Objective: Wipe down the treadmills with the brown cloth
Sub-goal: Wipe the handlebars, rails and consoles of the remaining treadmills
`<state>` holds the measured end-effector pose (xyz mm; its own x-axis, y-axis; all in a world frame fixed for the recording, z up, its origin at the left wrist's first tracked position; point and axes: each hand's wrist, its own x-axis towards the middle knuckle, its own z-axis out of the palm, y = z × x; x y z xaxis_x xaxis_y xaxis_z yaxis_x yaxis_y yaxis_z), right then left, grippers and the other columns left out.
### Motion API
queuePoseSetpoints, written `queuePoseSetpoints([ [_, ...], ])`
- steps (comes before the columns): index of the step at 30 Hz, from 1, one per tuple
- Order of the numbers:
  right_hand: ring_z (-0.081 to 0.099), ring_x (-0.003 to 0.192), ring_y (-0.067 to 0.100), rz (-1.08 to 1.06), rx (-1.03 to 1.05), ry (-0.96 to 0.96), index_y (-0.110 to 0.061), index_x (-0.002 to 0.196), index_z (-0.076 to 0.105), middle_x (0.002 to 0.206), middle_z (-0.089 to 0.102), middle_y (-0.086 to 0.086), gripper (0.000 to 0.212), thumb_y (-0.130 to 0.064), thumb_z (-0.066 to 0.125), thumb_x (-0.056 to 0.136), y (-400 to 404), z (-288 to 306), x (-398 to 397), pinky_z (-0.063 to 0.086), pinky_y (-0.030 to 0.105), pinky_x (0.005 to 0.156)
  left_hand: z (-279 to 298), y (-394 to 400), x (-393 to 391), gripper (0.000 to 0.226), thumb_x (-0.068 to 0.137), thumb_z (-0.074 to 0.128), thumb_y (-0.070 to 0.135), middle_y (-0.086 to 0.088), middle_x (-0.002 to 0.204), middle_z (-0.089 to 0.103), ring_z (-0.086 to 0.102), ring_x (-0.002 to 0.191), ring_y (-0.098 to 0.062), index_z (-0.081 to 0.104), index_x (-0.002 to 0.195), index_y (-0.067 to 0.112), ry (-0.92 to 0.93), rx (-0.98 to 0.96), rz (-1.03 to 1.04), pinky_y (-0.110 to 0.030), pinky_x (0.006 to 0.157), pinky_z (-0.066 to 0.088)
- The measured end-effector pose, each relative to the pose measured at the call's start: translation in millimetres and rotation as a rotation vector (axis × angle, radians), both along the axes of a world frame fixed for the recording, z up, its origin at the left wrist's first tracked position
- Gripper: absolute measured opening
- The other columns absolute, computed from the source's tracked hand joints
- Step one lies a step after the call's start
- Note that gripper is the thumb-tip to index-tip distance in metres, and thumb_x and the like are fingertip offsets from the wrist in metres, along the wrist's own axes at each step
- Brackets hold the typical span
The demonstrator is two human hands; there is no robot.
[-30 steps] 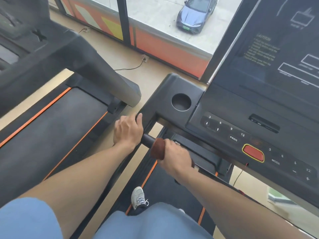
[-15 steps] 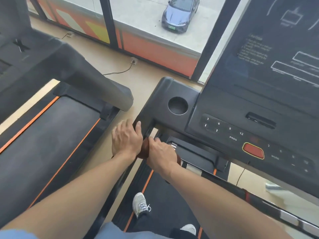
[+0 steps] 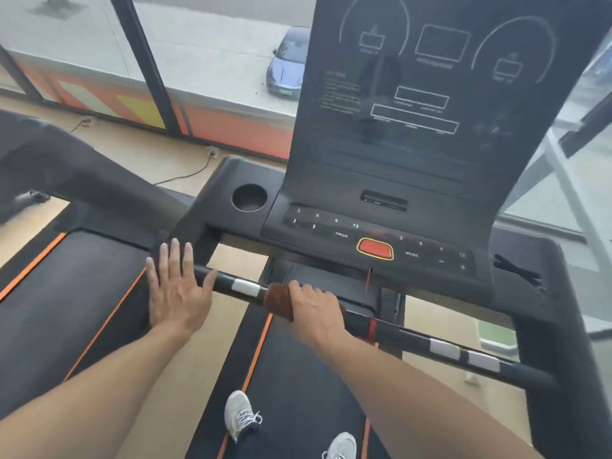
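I stand on a black treadmill whose console (image 3: pixel 390 207) rises ahead of me. A black crossbar (image 3: pixel 410 336) with white sensor pads runs in front of my body. My right hand (image 3: pixel 314 313) grips the brown cloth (image 3: pixel 278 301), which is wrapped round the bar near its middle-left. My left hand (image 3: pixel 175 289) is flat with straight, spread fingers at the bar's left end, its thumb touching the bar and its fingers over the left upright.
A second treadmill (image 3: pixel 66 293) with orange stripes stands close on the left, its handrail (image 3: pixel 92 173) angled between us. The console has a cup hole (image 3: pixel 249 197) and a red button (image 3: pixel 375 248). Windows and a cable (image 3: pixel 185 175) lie ahead. My shoes (image 3: pixel 240 414) are on the belt.
My right hand has slid the cloth rightward along the bar, away from the left end. My left hand has opened flat. The view has tilted up, showing more console.
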<state>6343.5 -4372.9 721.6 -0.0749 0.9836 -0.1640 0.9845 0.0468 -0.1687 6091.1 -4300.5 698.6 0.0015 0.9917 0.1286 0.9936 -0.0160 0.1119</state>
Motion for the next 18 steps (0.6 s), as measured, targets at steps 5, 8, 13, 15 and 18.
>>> queuePoseSetpoints([
  [5,0.064,0.104,0.031,0.031,0.025,-0.070,-0.016,0.132,0.044,0.114,0.061,0.006,0.051,-0.027,0.069,0.089,-29.4,0.6,47.8,0.034,0.039,0.075,-7.5,-70.3,130.3,0.065,0.106,0.032,0.051,-0.011,0.169,0.019,0.005,0.158,-0.027,0.034,0.157,0.010,-0.403,-0.101,0.096,-0.052,0.127,0.003],
  [8,0.065,0.103,0.028,0.019,0.031,-0.082,-0.019,0.135,0.045,0.113,0.061,0.004,0.061,-0.028,0.073,0.081,-41.7,-2.8,62.1,0.042,0.039,0.082,-12.9,-101.7,169.7,0.061,0.102,0.026,0.048,-0.008,0.168,0.024,0.006,0.157,-0.031,0.045,0.152,0.017,-0.394,-0.153,-0.059,-0.052,0.126,0.007],
  [13,0.058,0.117,0.027,0.025,0.011,0.074,-0.024,0.149,0.037,0.125,0.059,0.001,0.079,-0.041,0.074,0.082,-54.9,3.9,85.9,0.043,0.041,0.100,-16.0,-112.8,141.7,0.060,0.100,0.022,0.040,0.004,0.171,0.015,-0.003,0.159,-0.023,0.030,0.159,0.030,-0.216,-0.150,-0.270,-0.054,0.127,0.011],
  [15,0.055,0.120,0.027,0.023,-0.018,0.110,-0.026,0.152,0.033,0.129,0.058,0.000,0.084,-0.041,0.074,0.080,-55.4,6.8,89.1,0.043,0.042,0.102,-15.2,-118.6,133.8,0.052,0.104,0.036,0.032,0.006,0.169,0.021,0.005,0.158,-0.016,0.037,0.156,0.028,-0.401,-0.125,-0.248,-0.044,0.128,0.014],
  [18,0.055,0.120,0.027,0.005,-0.034,0.076,-0.026,0.153,0.030,0.132,0.057,-0.001,0.084,-0.040,0.071,0.081,-55.2,2.9,82.6,0.043,0.043,0.101,-20.4,-135.7,134.2,0.032,0.101,0.056,0.027,0.004,0.146,0.050,0.043,0.139,-0.017,0.056,0.133,0.030,-0.624,-0.097,0.000,-0.035,0.116,0.036],
])
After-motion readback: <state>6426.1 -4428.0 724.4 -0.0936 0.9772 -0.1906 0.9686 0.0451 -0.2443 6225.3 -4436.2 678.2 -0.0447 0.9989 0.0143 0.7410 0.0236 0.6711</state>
